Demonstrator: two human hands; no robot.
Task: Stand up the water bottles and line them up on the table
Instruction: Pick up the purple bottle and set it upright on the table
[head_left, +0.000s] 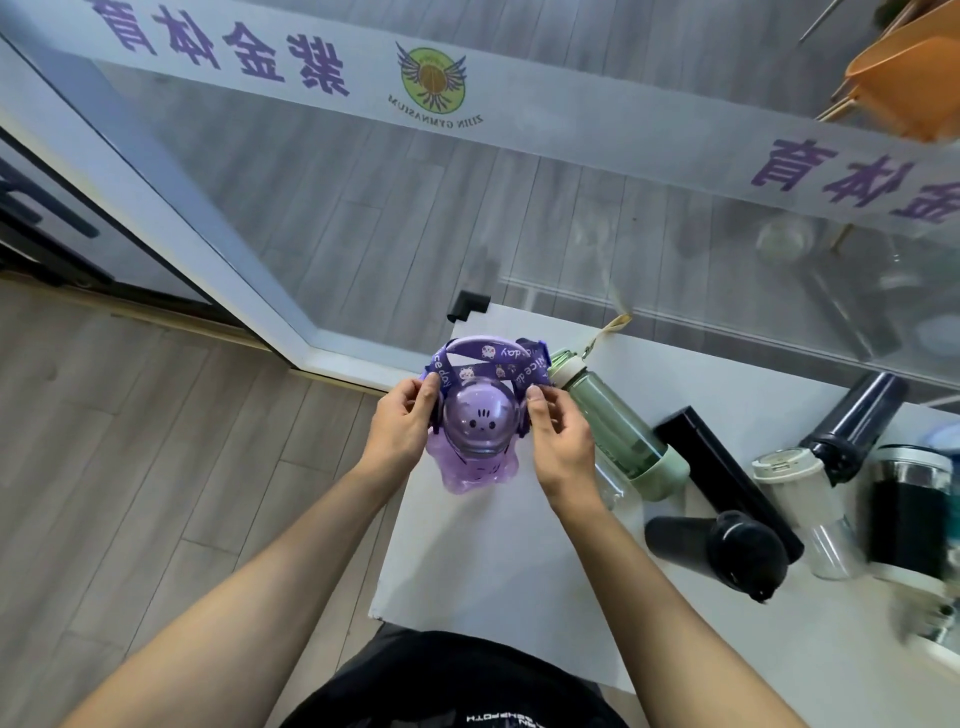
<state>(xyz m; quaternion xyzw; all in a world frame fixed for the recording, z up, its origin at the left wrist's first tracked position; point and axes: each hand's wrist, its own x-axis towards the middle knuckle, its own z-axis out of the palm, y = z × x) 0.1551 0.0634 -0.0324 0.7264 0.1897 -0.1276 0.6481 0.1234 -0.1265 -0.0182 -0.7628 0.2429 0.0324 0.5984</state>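
Observation:
A purple cartoon bottle (475, 452) with a domed lid stands upright near the left end of the white table (493, 561). Its purple printed strap (483, 364) loops over the top. My left hand (402, 421) pinches the strap on the left side and my right hand (558, 441) pinches it on the right. Next to it on the right stands a green translucent bottle (618, 426). Further right are a tall black flask (727, 478), a black wide-lid bottle (727, 551), a clear bottle with a white lid (802, 504), a dark navy bottle (857, 426) and a black-and-steel mug (909, 509).
A glass wall with purple lettering runs behind the table's far edge (675, 322). A black corner guard (467, 304) caps the table's far left corner. Wooden floor (156, 467) lies to the left. An orange chair (904, 88) shows behind the glass at top right.

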